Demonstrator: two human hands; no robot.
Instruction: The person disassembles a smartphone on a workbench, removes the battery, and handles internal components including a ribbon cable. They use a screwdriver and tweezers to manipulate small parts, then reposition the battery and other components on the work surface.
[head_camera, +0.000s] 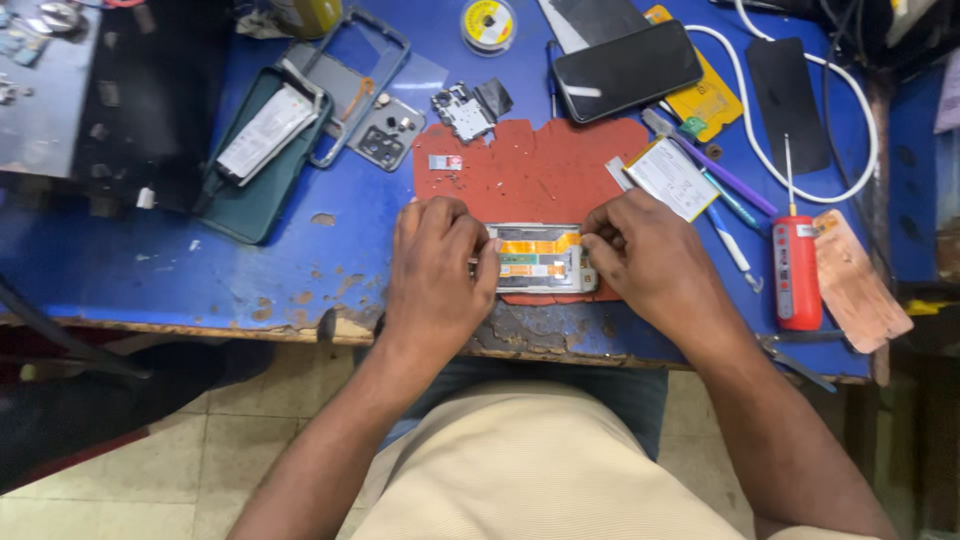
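Note:
An opened phone body (540, 258) with orange flex strips and green boards inside lies on a red mat (530, 170) near the front edge of the blue table (250, 270). My left hand (435, 270) covers its left end, fingers curled over the frame. At its right end, my right hand (645, 250) grips with fingertips pressed on the edge. Whether a small tool is pinched in either hand is hidden.
A black phone (628, 70), a yellow pad (712, 98), a battery (672, 178), pens (735, 182), a red screwdriver (796, 270) and a white cable (860, 110) lie to the right. At left, a green case (255, 160), phone frame (355, 85), circuit board (462, 110). Solder spool (488, 22) behind.

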